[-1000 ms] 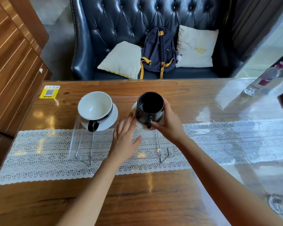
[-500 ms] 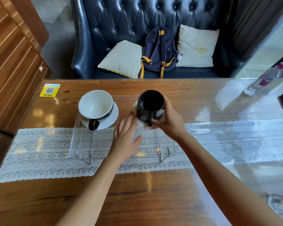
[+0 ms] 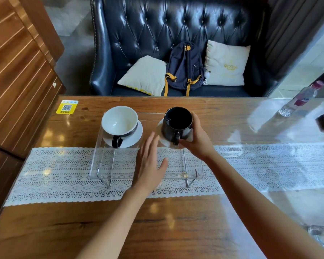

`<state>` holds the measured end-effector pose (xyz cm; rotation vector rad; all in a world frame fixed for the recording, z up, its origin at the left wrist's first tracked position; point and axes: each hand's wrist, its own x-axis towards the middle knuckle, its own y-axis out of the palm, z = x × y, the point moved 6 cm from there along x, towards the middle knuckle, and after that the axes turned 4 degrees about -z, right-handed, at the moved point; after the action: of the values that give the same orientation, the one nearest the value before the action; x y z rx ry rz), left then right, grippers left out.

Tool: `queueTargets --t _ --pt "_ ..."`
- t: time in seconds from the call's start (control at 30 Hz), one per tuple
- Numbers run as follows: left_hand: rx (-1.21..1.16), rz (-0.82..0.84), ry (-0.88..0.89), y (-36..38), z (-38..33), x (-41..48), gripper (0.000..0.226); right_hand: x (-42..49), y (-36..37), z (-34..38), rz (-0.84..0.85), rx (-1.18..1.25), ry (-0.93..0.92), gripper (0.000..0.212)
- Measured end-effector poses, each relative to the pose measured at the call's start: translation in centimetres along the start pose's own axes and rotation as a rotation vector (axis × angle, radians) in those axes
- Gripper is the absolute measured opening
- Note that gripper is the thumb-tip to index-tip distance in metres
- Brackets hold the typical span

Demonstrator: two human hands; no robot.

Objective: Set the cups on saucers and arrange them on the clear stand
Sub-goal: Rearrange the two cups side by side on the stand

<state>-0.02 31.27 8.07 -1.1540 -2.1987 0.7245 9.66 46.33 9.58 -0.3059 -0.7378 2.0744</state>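
Glossy wood under lace carries the clear stand [image 3: 108, 171], where the right hand [image 3: 196, 141] grips the black cup [image 3: 178, 123] and seemingly its saucer [image 3: 162, 140], the left hand [image 3: 150, 163] hovering open; a nudge might slide both off.

bright daylight floods in from right of the table [image 3: 176, 230], washing its right end in white glare and leaving small glints at its left end. the sofa [image 3: 176, 25] behind the table gleams. edges bow with wide-angle distortion; focus stays sharp.
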Motion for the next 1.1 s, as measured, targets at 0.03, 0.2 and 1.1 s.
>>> queueTargets --t 0.03,0.2,1.1 --pt "-0.039 -0.059 0.023 -1.2 -0.4 -0.8 0.062 -0.2 -0.3 0.2 -0.029 0.005 0.008 0.094" --pt "-0.135 -0.338 0.007 -7.2 1.6 -3.9 0.050 -3.3 -2.1 4.4 -0.476 0.151 -0.242 0.057" --pt "0.489 0.178 -0.064 -8.8 12.2 -2.6 0.066 2.3 14.2 11.4 -0.021 -0.124 -0.290 0.108"
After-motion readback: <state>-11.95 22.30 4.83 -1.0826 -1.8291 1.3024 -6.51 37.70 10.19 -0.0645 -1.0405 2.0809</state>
